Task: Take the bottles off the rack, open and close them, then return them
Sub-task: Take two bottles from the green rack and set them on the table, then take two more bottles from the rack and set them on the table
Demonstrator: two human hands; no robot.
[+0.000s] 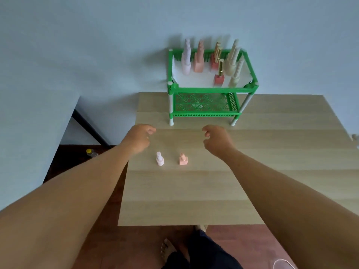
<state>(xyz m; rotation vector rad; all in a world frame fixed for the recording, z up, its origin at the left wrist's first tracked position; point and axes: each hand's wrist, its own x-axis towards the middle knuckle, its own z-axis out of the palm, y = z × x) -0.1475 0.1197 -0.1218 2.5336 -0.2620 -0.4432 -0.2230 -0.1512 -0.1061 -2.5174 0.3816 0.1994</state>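
2 small bottles upright on the wooden table (272, 152), well apart from the green rack (211, 90): a pale pink bottle (160, 159) on the left, a peach bottle (183, 159) just to its right, caps on both. Probably set there within easy reach for opening and closing. Left hand (140, 137) and right hand (216, 139) both out over the table beyond the 2 bottles, between them and the rack, fingers loosely curled, nothing held, neither touching a bottle. Hard to say whether reaching toward the rack or drawing back. On the rack's top shelf, against the wall (97, 45), what look like 6 more: a tall lilac bottle (186, 59), a tall peach bottle (199, 59), 2 red bottles with gold caps (219, 74) and 2 cream bottles (232, 61), all upright. Lower shelf apparently bare. Judging by the spread, most of the task remaining. A yellow-capped bottle (91, 153) on the floor left of the table, apart from the job.
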